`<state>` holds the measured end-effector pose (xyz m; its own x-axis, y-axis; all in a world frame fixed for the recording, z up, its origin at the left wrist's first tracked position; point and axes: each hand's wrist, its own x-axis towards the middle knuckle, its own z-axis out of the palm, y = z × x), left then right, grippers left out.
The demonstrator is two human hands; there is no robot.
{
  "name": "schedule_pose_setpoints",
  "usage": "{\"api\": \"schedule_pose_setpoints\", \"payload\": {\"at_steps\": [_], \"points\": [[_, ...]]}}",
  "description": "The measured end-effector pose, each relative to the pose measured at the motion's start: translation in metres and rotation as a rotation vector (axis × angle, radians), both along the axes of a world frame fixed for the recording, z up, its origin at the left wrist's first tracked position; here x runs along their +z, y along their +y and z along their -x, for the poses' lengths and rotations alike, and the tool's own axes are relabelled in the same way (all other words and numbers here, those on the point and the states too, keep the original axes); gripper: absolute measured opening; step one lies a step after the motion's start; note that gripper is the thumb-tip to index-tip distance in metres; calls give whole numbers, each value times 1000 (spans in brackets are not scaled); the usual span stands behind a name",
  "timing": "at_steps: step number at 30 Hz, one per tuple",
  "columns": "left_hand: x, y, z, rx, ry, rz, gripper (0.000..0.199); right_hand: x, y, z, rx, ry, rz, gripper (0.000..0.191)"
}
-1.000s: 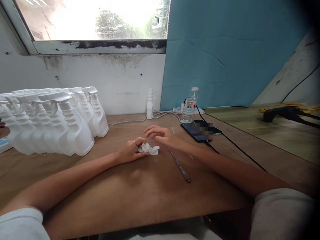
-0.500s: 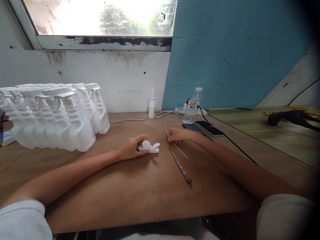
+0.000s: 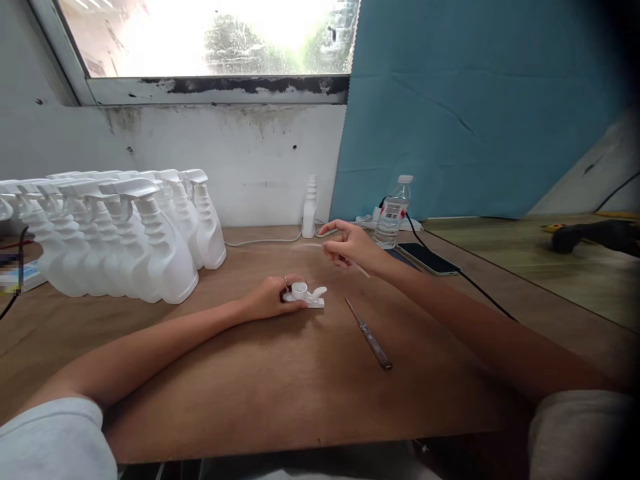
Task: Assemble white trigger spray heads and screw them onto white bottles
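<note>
My left hand [image 3: 273,297] is closed around a white spray trigger head [image 3: 310,297], lying on its side on the brown tabletop with its round collar facing up. To the right and a little farther back, my right hand [image 3: 349,245] is raised above the table, gripping a thin translucent tube [image 3: 361,270]. The tube's far part points left and is blurred; its middle is hidden by the fingers. Between my hands and nearer to me lies a screwdriver [image 3: 375,343] with a clear brownish handle, touched by neither hand.
Several white spray bottles [image 3: 167,260] stand packed at the left. A white bottle without a sprayer [image 3: 309,210] is by the wall. At the back right are a water bottle [image 3: 394,215], a phone [image 3: 427,259] with a black cable, and a dark object [image 3: 593,233].
My right hand has lifted off the tabletop with the tube and moved slightly away from me, its fingers now pointing left. My left hand keeps the trigger head in place. The view has shifted slightly.
</note>
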<state>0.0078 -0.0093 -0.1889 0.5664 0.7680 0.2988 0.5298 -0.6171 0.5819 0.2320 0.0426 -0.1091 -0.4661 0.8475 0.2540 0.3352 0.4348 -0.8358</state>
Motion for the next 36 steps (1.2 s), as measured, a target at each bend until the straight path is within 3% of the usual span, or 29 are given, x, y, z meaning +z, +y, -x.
{"api": "schedule_pose_setpoints", "payload": {"at_steps": [2, 4, 9, 13, 20, 30, 36], "points": [[0, 0, 0, 7, 10, 9, 39, 8, -6, 7, 174, 258, 8, 41], [0, -1, 0, 18, 18, 13, 40, 11, -11, 16, 281, 357, 16, 46], [-1, -1, 0, 15, 30, 2, 44, -1, -21, 37, 394, 603, 288, 20], [0, -1, 0, 4, 33, -1, 42, -10, -29, 47, 464, 801, 478, 12], [1, -2, -1, 1, 36, -6, 39, 3, -41, 47, 509, 852, 394, 7], [1, -2, -1, -19, 43, -4, 42, -16, -33, 50, 539, 811, 446, 7], [1, -1, 0, -25, 37, -2, 42, -15, -32, 57, 486, 798, 456, 36]]}}
